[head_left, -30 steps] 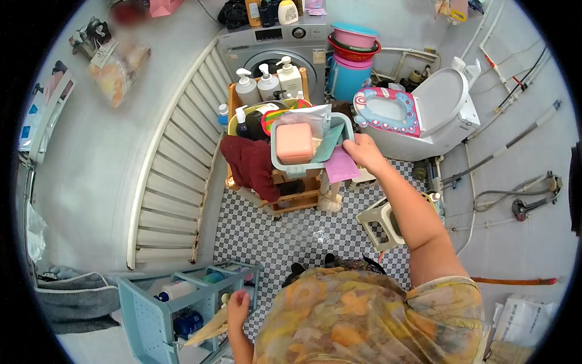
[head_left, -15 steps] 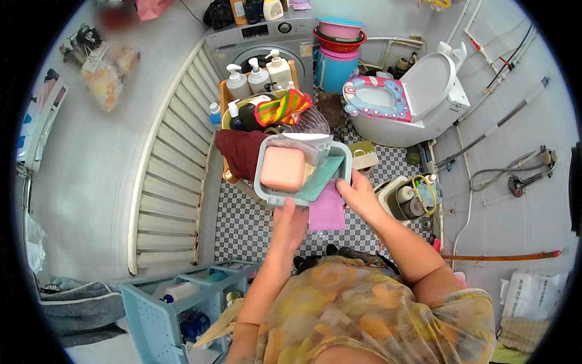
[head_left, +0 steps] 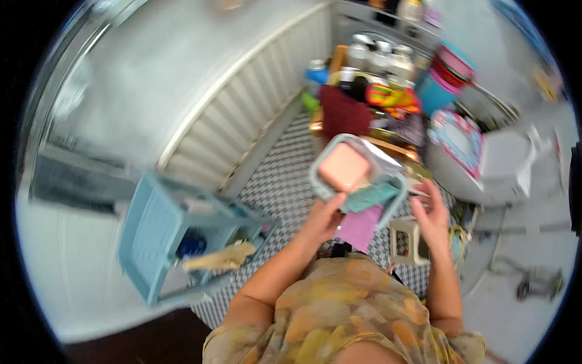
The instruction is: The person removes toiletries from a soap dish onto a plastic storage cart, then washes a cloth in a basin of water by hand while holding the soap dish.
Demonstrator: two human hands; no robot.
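Observation:
My left hand (head_left: pixel 324 219) grips the near left rim of a pale blue-grey plastic bin (head_left: pixel 316 182), thumb over the edge. Inside the bin lie a peach-coloured rounded box (head_left: pixel 344 166) and a teal flat packet or cloth (head_left: pixel 371 198). A pinkish-purple sheet (head_left: pixel 362 227) hangs over the near side. Just right of the bin, my right hand (head_left: pixel 432 215) is off the rim with its fingers apart. A small pale object shows by its fingertips, too blurred to name.
A light blue shelf rack (head_left: pixel 163 242) stands at the left, near a white radiator (head_left: pixel 242 91). Ahead are pump bottles (head_left: pixel 381 57) and a dark red cloth (head_left: pixel 344 114). The toilet (head_left: pixel 509 161) is at right, with a beige stool-like item (head_left: pixel 409 241) below.
The view has turned left, so the shelf rack sits higher and more central. My right hand has let go of the bin's rim and moved right; my left still holds it.

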